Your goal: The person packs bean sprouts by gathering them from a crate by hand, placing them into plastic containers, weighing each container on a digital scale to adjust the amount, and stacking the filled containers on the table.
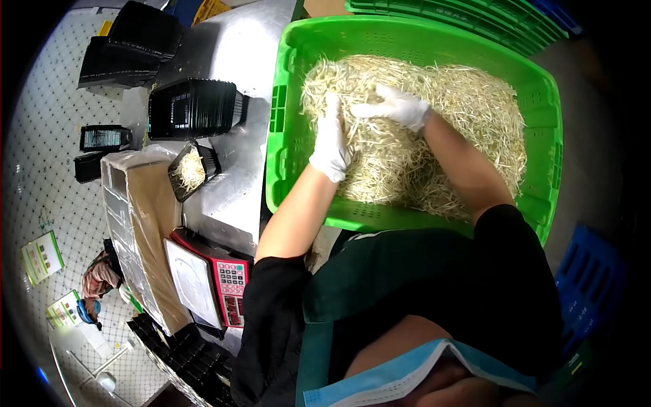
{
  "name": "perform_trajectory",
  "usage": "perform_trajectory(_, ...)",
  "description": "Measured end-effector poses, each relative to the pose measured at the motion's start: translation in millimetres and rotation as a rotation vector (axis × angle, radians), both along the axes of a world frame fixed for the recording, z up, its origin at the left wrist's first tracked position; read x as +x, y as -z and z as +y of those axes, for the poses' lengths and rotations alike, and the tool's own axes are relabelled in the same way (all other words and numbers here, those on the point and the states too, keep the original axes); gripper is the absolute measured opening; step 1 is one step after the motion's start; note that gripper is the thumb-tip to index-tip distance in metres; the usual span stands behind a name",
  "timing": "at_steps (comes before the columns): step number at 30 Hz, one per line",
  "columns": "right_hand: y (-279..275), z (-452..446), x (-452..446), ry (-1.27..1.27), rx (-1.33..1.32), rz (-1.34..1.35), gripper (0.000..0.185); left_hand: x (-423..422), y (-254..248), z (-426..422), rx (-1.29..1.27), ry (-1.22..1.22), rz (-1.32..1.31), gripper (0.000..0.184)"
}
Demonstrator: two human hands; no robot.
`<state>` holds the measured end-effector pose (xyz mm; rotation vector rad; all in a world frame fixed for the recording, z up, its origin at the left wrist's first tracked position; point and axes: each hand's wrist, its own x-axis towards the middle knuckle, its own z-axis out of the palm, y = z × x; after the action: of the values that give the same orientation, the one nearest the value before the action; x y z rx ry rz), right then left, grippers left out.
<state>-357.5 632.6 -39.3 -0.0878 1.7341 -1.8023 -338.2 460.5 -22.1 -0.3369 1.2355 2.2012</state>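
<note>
A green plastic crate (413, 28) holds a big heap of pale bean sprouts (468, 115). Both my hands wear white gloves and reach into its left part. My left hand (330, 142) is against the sprouts, fingers stretched away from me and the palm turned inward. Facing it, my right hand (400, 108) rests over the heap with its fingers apart, slightly blurred. Loose sprouts lie between the two hands; neither hand is closed around any that I can make out. Some fingertips are partly hidden among the strands.
Left of the crate, a metal table (234, 203) carries stacked black trays (193, 108), one black tray with sprouts (190, 169), a plastic-wrapped cardboard box (152, 217) and a red scale (217, 278). Green crates (461, 20) stand behind; a blue crate (586, 278) is at right.
</note>
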Motion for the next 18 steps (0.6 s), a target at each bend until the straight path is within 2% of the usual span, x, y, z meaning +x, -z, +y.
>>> perform_trajectory(1, -55, 9, 15, -0.054, 0.002, -0.048, 0.100, 10, -14, 11, 0.032, -0.043, 0.081, 0.056)
perform_trajectory(2, -32, 17, 16, 0.063, 0.060, 0.075, 0.088, 16, -26, 21, 0.030, -0.046, 0.166, 0.057)
perform_trajectory(3, -57, 28, 24, 0.119, 0.081, 0.304, 0.085, 22, -38, 31, 0.030, -0.051, 0.248, 0.058)
perform_trajectory(4, -86, 43, 32, 0.133, 0.270, 0.459, 0.082, 32, -51, 43, -0.011, -0.090, 0.234, 0.061)
perform_trajectory(5, -112, 59, 40, 0.133, 0.426, 0.537, 0.082, 39, -62, 51, -0.007, -0.076, 0.278, 0.055)
perform_trajectory(6, -139, 68, 54, 0.140, 0.288, 0.496, 0.080, 45, -73, 60, 0.041, -0.026, 0.353, 0.050)
perform_trajectory(7, -164, 77, 65, 0.124, 0.288, 0.466, 0.075, 51, -80, 70, 0.103, 0.033, 0.420, 0.046)
perform_trajectory(8, -172, 90, 77, 0.229, 0.518, 0.552, 0.075, 55, -85, 81, 0.186, 0.065, 0.433, 0.041)
perform_trajectory(9, -171, 107, 83, 0.176, 0.662, 0.806, 0.073, 56, -84, 97, 0.301, 0.042, 0.350, 0.035)
perform_trajectory(10, -170, 125, 88, 0.162, 0.823, 1.066, 0.070, 45, -49, 101, -0.077, 0.101, 0.863, 0.033)
perform_trajectory(12, -151, 132, 113, -0.003, 1.280, 1.485, 0.061, 40, -47, 92, 0.097, 0.356, 0.751, 0.039)
perform_trajectory(13, -136, 124, 129, -0.104, 1.475, 1.303, 0.060, 37, -46, 88, 0.163, 0.482, 0.685, 0.043)
perform_trajectory(14, -96, 127, 147, -0.149, 1.513, 1.170, 0.062, 31, -35, 71, -0.210, 0.780, 0.634, 0.052)
perform_trajectory(15, -78, 125, 170, -0.325, 1.536, 0.931, 0.069, 33, -25, 47, -0.348, 0.970, 0.616, 0.061)
perform_trajectory(16, -51, 127, 193, -0.433, 1.447, 0.803, 0.076, 27, -34, 35, -0.777, 1.355, 0.625, 0.065)
perform_trajectory(17, -32, 131, 216, -0.417, 1.281, 0.748, 0.079, 33, -11, 8, -0.958, 1.420, 0.779, 0.065)
perform_trajectory(18, -39, 127, 227, -0.343, 1.182, 0.635, 0.064, 39, -33, -4, -0.968, 1.409, 0.687, 0.065)
